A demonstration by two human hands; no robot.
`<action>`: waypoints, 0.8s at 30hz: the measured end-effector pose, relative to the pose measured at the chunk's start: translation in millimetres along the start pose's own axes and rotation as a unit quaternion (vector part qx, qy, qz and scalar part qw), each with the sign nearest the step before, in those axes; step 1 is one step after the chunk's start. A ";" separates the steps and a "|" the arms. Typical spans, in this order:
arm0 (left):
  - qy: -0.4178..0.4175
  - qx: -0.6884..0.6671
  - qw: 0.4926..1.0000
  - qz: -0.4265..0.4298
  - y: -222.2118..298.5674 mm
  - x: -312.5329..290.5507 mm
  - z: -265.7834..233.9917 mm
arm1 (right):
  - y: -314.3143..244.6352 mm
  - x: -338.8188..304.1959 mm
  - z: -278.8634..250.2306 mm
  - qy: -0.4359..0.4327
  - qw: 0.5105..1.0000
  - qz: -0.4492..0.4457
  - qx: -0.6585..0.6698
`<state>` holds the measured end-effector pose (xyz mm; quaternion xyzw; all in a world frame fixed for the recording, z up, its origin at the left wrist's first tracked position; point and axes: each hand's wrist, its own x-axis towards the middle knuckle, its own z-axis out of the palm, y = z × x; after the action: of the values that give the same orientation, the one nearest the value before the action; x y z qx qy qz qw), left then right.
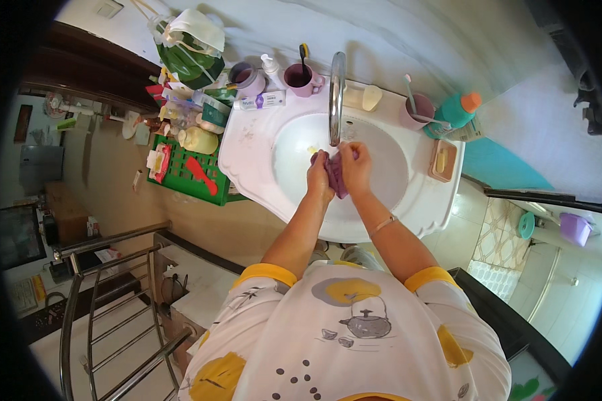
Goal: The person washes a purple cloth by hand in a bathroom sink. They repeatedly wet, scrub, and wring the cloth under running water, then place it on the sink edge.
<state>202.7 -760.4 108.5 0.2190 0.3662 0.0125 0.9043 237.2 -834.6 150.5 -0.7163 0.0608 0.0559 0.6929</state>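
A small purple cloth (336, 175) is bunched between my two hands over the basin of the white sink (244, 150). My left hand (320, 176) grips its left side with the fingers closed. On the other side my right hand (355, 170) is closed on the cloth too, fingers curled near the tap. The chrome tap (337, 100) arches down from the back, its mouth just above the cloth. A small yellow bit lies in the basin beside my left fingertips. Whether water runs cannot be made out.
Along the sink's back stand a pink mug (302, 81) with a toothbrush, a white pump bottle (271, 67) and a toothpaste tube (259, 101). At right are a teal bottle (456, 112) and a soap dish (443, 160). A green basket (187, 180) sits left, a metal railing (117, 321) lower left.
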 end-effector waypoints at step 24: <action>-0.053 0.017 0.998 0.000 -37.8 10.1 22.5 | 14.0 28.1 -23.4 -0.005 0.945 -0.208 -0.252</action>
<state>219.9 -801.4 100.9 0.2349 0.3183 -0.0050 0.9184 262.5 -858.6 132.9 -0.8638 -0.1097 -0.0723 0.4865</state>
